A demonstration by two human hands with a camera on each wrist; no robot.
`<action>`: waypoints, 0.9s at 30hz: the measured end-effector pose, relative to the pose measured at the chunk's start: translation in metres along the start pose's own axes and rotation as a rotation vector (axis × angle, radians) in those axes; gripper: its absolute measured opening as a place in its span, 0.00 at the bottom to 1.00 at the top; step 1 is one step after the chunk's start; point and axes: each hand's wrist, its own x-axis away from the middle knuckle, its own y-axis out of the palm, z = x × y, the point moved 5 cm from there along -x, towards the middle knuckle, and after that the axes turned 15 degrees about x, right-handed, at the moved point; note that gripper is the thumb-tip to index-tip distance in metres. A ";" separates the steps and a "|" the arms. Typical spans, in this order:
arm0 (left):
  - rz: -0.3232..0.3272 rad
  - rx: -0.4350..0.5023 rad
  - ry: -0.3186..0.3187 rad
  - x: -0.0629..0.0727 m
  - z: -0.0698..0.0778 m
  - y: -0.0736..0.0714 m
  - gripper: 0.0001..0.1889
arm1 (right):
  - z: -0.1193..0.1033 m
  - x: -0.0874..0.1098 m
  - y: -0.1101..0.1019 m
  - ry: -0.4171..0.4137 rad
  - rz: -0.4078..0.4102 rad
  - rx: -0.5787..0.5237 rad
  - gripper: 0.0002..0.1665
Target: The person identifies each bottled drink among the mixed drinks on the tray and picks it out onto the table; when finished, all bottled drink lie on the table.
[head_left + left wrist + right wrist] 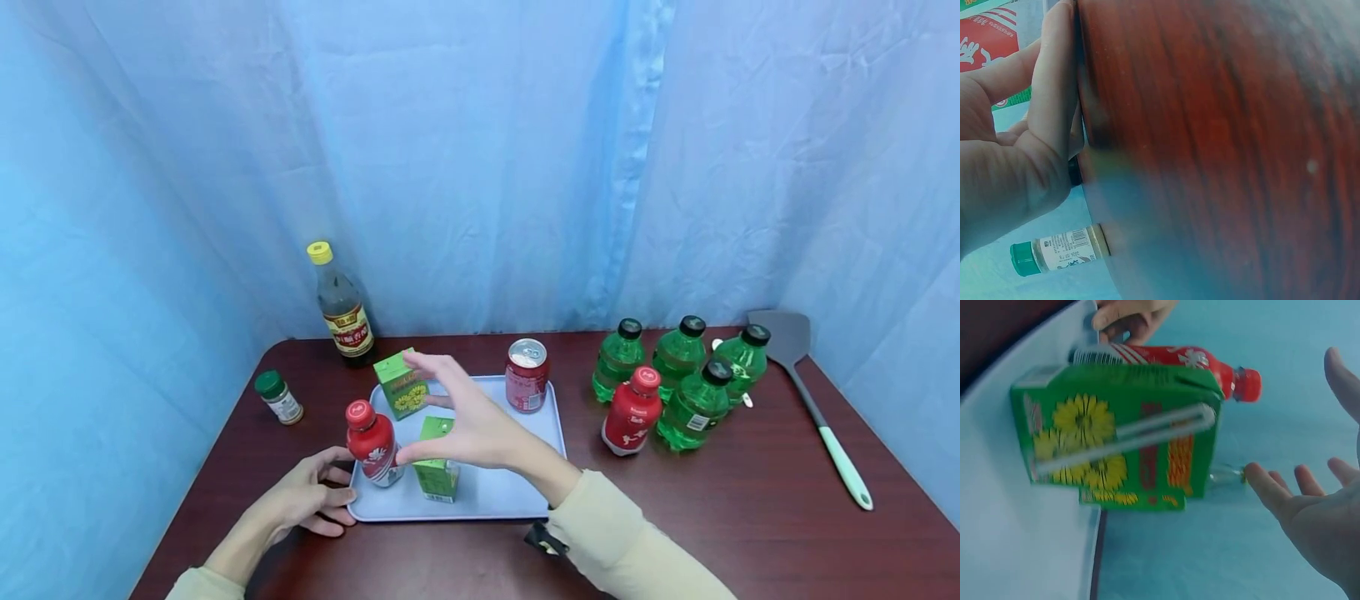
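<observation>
My left hand [303,493] rests on the table with its loosely bent fingertips at the left rim of a pale blue tray [504,497]. Just inside that rim stands a red bottle [372,448] with a red cap. My right hand [480,421] hovers over the tray, thumb and fingers spread apart and nothing between them. Partly behind it in the head view is a green drink carton [437,481]; the right wrist view shows the carton's [1129,434] yellow flowers and straw. Another green carton [405,393] stands at the tray's back left, and a red can [527,379] at its back right.
A yellow-capped sauce bottle [347,317] and a green-lidded spice jar [279,398] stand left of the tray. To the right are several green bottles [696,408], another red bottle [632,414] and a grey spatula [813,400]. A blue curtain [480,167] hangs behind the table.
</observation>
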 end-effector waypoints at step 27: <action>-0.036 0.018 0.025 -0.001 -0.004 -0.001 0.34 | 0.013 -0.050 0.055 0.049 -0.266 0.267 0.50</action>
